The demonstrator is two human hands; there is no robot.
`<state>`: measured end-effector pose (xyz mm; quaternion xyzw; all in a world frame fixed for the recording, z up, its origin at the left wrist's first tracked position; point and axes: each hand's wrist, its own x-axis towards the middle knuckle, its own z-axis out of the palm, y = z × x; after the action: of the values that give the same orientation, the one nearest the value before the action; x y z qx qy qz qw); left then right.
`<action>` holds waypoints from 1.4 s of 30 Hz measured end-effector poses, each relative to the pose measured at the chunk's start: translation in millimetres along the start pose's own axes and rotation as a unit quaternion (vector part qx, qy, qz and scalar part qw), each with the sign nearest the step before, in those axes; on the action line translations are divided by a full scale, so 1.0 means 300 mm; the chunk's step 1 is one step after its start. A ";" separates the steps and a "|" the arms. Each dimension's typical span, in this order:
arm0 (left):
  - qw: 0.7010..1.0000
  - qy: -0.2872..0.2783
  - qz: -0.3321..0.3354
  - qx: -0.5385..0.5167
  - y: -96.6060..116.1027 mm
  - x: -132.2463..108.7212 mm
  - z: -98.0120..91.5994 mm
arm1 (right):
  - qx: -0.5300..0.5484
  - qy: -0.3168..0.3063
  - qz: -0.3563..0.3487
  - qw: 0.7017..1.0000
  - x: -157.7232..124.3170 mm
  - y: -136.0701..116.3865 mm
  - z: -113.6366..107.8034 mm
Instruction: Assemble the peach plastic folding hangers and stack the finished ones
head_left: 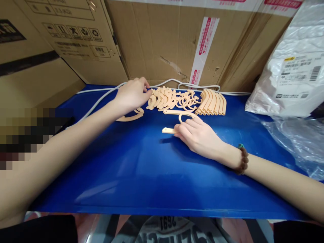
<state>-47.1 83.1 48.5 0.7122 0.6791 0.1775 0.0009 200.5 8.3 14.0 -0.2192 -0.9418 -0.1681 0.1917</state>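
Note:
My right hand (194, 135) is closed round a beige plastic hanger piece (168, 130), whose flat end with a small hole sticks out to the left. A curved hook (180, 118) rises beside its fingers, and a longer hanger arm (174, 112) lies just beyond; whether these are joined to the held piece I cannot tell. My left hand (134, 92) reaches to the left edge of a pile of small beige pieces (162, 98), its fingers bent and partly hidden. Under its wrist lies a curved beige part (131, 118), partly covered by the hand.
Loose beige hooks (188, 100) lie beside a neat row of curved hanger arms (212, 103). A white cable (101, 98) runs along the back of the blue table (141, 175). Cardboard boxes (157, 44) wall the back; a white parcel bag (288, 77) and clear plastic (298, 141) lie right.

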 end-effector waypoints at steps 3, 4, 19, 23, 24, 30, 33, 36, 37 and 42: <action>0.999 -0.029 -0.034 0.002 -0.036 0.064 0.009 | -0.036 -0.006 -0.023 0.999 -0.005 -0.007 -0.010; 0.999 -0.036 -0.038 0.003 -0.045 0.080 0.015 | -0.047 -0.009 -0.025 0.999 -0.006 -0.009 -0.012; 0.989 -0.104 -0.079 -0.071 -0.107 0.153 0.058 | -0.017 -0.007 0.005 1.000 -0.015 -0.015 -0.012; 0.993 -0.026 -0.013 -0.114 -0.059 0.119 0.008 | 0.038 -0.033 0.066 0.997 -0.016 -0.004 -0.002; 0.993 0.004 -0.001 -0.115 -0.042 0.106 -0.009 | 0.060 -0.041 0.085 0.994 -0.016 0.000 0.000; 0.961 0.149 0.152 -0.178 0.079 -0.041 -0.102 | 0.138 -0.061 0.149 0.977 -0.016 0.011 0.004; 0.960 0.106 0.169 -0.199 0.136 -0.150 -0.114 | 0.106 -0.064 0.159 0.979 -0.014 0.003 -0.002; 0.968 0.110 0.159 -0.158 0.168 -0.235 -0.097 | 0.070 -0.038 0.161 0.984 -0.012 -0.014 -0.011; 0.972 0.108 0.157 -0.140 0.171 -0.255 -0.087 | 0.064 -0.027 0.160 0.985 -0.012 -0.019 -0.014; 0.988 0.016 0.129 -0.088 0.154 -0.296 -0.027 | 0.042 -0.021 0.149 0.988 -0.011 -0.013 -0.017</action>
<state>-5.7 -8.4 44.9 0.7880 0.5635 0.2464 0.0300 202.8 1.7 16.0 -0.3521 -0.9086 -0.0935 0.2041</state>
